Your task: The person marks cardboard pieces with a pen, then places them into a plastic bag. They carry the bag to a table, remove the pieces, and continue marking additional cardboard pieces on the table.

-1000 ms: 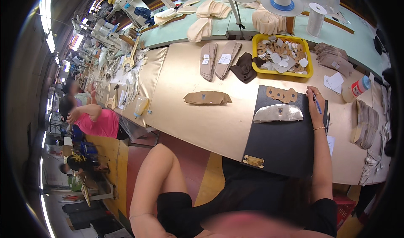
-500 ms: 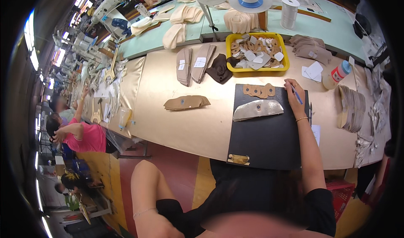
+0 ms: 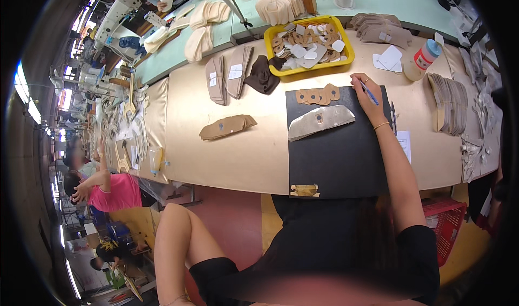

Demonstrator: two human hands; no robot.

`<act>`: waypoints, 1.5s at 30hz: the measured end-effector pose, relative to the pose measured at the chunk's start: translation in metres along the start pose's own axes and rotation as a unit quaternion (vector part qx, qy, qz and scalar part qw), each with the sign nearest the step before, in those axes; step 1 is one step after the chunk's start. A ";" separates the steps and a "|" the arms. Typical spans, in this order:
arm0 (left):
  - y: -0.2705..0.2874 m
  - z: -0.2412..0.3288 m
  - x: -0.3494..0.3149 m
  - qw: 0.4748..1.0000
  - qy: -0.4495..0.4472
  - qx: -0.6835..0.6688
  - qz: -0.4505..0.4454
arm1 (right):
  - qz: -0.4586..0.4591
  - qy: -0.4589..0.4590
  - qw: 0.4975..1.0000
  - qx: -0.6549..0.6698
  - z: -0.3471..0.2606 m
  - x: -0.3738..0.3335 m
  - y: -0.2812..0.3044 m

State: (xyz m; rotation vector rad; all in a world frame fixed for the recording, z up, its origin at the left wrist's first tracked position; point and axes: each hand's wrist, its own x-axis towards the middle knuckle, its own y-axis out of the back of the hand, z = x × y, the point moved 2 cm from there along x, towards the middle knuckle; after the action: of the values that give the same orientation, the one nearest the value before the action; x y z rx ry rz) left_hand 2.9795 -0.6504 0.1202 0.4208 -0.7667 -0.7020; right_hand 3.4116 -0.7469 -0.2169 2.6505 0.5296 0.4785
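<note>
A blue pen [image 3: 369,93] is held in the fingers of my right hand [image 3: 368,96], which rests at the upper right edge of a black board [image 3: 338,168]. On the board lies a silvery curved panel [image 3: 324,124] with a small dark opening in it. Above the panel, several small tan pieces with holes [image 3: 318,95] overlap in a row. My left arm is bent, its elbow raised left of my body. Its forearm runs down to the lower edge, and the left hand is cut off there.
A yellow tray [image 3: 346,62] holds loose tan and white pieces. Brown stacks [image 3: 227,126] and a dark cloth [image 3: 263,76] lie leftward. A glue bottle [image 3: 423,61], white cards [image 3: 387,59] and grey stacks [image 3: 447,104] sit rightward. People work at the far left.
The view has shifted, so the table's things sit higher and slightly leftward. My left hand has dropped out of view. My right hand keeps the pen at the board's edge.
</note>
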 end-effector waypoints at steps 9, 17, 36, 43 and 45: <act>0.002 -0.003 -0.018 0.998 0.023 -0.016 -0.056 | -0.001 0.024 0.999 -0.045 0.002 0.000 0.003; -0.004 0.004 -0.029 0.996 0.031 -0.025 -0.076 | 0.003 0.020 1.000 -0.018 0.004 -0.002 0.001; -0.015 0.042 -0.019 0.895 0.421 -0.067 -0.129 | -0.013 0.019 0.999 -0.036 0.002 0.000 0.000; -0.029 0.044 -0.015 0.977 0.203 -0.027 -0.052 | -0.010 0.008 1.000 -0.022 0.001 -0.001 0.000; -0.027 0.045 -0.017 0.978 0.200 -0.024 -0.057 | -0.008 0.017 0.999 -0.029 0.002 -0.001 0.000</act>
State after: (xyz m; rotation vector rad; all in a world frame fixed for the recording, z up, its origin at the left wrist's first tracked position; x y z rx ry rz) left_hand 2.9257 -0.6617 0.1259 0.5457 -0.3469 -0.7113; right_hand 3.4112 -0.7483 -0.2184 2.5852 0.5388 0.5262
